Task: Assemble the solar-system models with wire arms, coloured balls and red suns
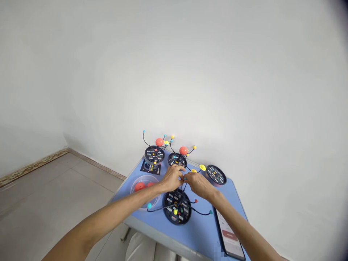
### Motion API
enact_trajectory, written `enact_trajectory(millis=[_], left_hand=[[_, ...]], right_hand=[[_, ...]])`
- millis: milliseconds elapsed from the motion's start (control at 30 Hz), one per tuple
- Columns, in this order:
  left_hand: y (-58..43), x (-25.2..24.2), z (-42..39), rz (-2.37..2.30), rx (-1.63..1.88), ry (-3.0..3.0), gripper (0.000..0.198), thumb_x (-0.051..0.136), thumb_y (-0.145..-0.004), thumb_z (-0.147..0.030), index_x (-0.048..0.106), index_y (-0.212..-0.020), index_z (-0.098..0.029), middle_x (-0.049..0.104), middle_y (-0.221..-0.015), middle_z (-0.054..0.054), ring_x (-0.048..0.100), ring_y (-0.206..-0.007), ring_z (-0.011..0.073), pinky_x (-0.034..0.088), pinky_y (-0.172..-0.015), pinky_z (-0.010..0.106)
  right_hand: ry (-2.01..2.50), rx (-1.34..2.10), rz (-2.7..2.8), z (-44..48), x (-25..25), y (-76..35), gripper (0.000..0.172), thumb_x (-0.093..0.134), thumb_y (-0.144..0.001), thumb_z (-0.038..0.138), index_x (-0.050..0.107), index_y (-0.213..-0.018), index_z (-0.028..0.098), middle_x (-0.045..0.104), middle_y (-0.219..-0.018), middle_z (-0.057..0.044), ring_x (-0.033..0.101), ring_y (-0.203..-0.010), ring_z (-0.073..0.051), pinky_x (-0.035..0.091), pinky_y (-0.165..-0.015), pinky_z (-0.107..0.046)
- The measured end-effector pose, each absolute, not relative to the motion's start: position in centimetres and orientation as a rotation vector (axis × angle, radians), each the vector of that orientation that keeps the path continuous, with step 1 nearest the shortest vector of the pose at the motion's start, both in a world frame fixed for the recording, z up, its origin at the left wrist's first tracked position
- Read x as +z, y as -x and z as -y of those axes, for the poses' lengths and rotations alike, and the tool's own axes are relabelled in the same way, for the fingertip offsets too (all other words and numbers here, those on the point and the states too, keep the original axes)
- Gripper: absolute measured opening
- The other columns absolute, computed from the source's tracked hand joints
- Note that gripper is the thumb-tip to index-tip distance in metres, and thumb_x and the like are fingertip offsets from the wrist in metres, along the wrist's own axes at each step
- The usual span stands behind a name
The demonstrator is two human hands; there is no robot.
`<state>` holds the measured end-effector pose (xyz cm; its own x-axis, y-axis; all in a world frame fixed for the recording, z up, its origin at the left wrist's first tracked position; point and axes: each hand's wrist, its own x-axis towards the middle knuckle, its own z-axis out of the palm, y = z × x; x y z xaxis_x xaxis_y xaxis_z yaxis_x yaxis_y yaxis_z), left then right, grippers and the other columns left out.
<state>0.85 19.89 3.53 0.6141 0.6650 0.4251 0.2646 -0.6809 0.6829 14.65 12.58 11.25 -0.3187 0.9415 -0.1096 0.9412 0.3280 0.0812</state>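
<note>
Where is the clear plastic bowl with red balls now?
In the head view, the clear plastic bowl sits at the left of the blue table, partly under the left forearm, beside a round black disc.

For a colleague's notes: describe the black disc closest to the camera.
On the blue table, at the edge nearest the wearer, the round black disc lies under the left hand and right hand, between a clear plastic bowl and a phone. Its black wires sprawl sideways, ending in teal beads.

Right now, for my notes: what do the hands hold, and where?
The left hand and right hand seem to pinch a black wire at a small teal bead; the exact hold is hidden.
</note>
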Motion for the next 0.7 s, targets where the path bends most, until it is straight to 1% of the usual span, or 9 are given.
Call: enact_trajectory(millis=[133, 267, 433, 600, 700], left_hand=[[-0.88, 3.47, -19.75, -0.735, 0.944, -2.247, 0.013, 0.078, -0.073, -0.013, 0.075, -0.063, -0.021, 0.073, -0.115, 0.005, 0.060, -0.110, 0.0261, 0.042, -0.099, 0.042], [-0.79, 3.46, -19.74, -0.734, 0.952, -2.247, 0.014, 0.077, -0.074, -0.014, 0.075, -0.063, -0.021, 0.073, -0.113, 0.004, 0.061, -0.109, 0.0249, 0.042, -0.099, 0.042], [-0.61, 3.44, -19.85, -0.732, 0.932, -2.265, 0.011, 0.078, -0.074, -0.016, 0.076, -0.065, -0.022, 0.073, -0.113, 0.004, 0.061, -0.108, 0.0255, 0.043, -0.098, 0.043], [-0.52, 3.60, -19.81, -0.728, 0.917, -2.289, 0.012, 0.078, -0.073, -0.013, 0.076, -0.065, -0.021, 0.073, -0.114, 0.005, 0.060, -0.109, 0.0269, 0.042, -0.098, 0.043], [-0.52, 3.70, -19.77, -0.726, 0.916, -2.298, 0.013, 0.077, -0.071, -0.010, 0.076, -0.064, -0.021, 0.073, -0.114, 0.005, 0.060, -0.110, 0.0272, 0.042, -0.098, 0.043]], right_hand=[[-1.705, 0.028, -2.439, -12.80, 11.35, -14.57, 0.030, 0.048, -0.091, 0.002, 0.074, -0.094, 0.016, 0.074, -0.086, -0.012, 0.067, -0.080, -0.022, 0.039, -0.069, -0.028], [-1.682, 0.048, -2.425, -12.90, 11.35, -14.59, 0.033, 0.046, -0.092, 0.002, 0.075, -0.096, 0.017, 0.075, -0.086, -0.011, 0.067, -0.079, -0.021, 0.040, -0.069, -0.027], [-1.668, 0.047, -2.390, -12.85, 11.31, -14.75, 0.029, 0.048, -0.093, 0.005, 0.074, -0.097, 0.017, 0.074, -0.088, -0.011, 0.067, -0.080, -0.021, 0.039, -0.065, -0.026], [-1.699, 0.059, -2.353, -12.56, 11.54, -14.73, 0.024, 0.045, -0.097, 0.012, 0.069, -0.101, 0.012, 0.073, -0.094, -0.013, 0.068, -0.083, -0.022, 0.041, -0.066, -0.027], [-1.696, 0.062, -2.324, -12.57, 11.66, -14.49, 0.024, 0.045, -0.097, 0.011, 0.069, -0.099, 0.010, 0.073, -0.095, -0.012, 0.068, -0.084, -0.021, 0.044, -0.068, -0.028]])
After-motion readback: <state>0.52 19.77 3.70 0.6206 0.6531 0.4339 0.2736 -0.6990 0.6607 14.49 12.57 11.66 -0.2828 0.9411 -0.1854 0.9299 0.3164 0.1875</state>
